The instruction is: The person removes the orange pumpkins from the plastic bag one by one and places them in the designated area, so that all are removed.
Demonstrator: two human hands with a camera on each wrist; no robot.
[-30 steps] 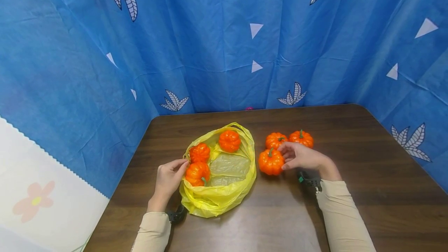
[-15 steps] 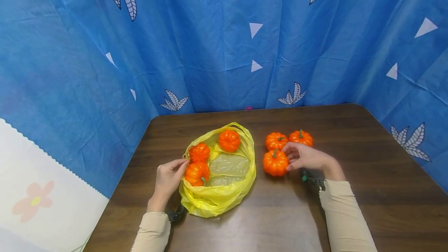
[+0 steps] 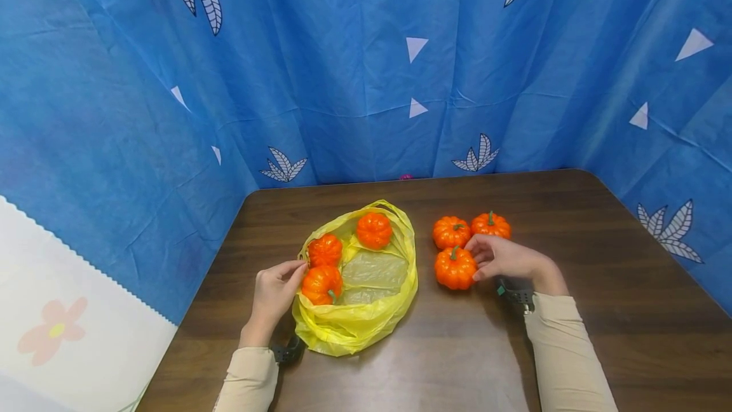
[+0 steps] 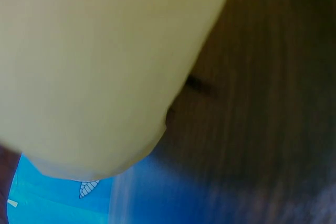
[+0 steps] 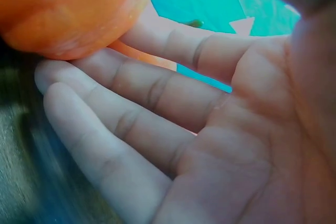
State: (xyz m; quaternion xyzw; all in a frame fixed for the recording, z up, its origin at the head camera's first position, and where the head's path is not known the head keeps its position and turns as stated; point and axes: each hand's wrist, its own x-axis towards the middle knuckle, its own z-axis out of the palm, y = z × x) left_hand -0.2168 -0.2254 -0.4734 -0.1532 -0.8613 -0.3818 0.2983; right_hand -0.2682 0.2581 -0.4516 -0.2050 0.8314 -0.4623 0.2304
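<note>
A yellow plastic bag (image 3: 357,329) stands with its mouth spread wide on the table. Inside it lie a pumpkin (image 3: 374,231) at the back and two more at the left, one pumpkin (image 3: 325,251) behind another pumpkin (image 3: 322,285). My left hand (image 3: 273,294) pinches the bag's left rim between thumb and fingers. To the right of the bag, my right hand (image 3: 506,259) holds the right side of a small orange pumpkin (image 3: 455,267) with thumb and fingertips. In the right wrist view, long fingers (image 5: 157,87) reach to the pumpkin (image 5: 73,14). The left wrist view shows mostly a blurred pale surface.
Two more pumpkins sit just behind the held one: a pumpkin (image 3: 450,233) on the left and a pumpkin (image 3: 490,226) on the right. A dark wooden table (image 3: 617,323) carries everything. Blue patterned curtain (image 3: 366,68) hangs behind and beside it.
My right hand and the pumpkin it holds have shifted a little to the right, away from the bag. The left hand and the bag have stayed in place.
</note>
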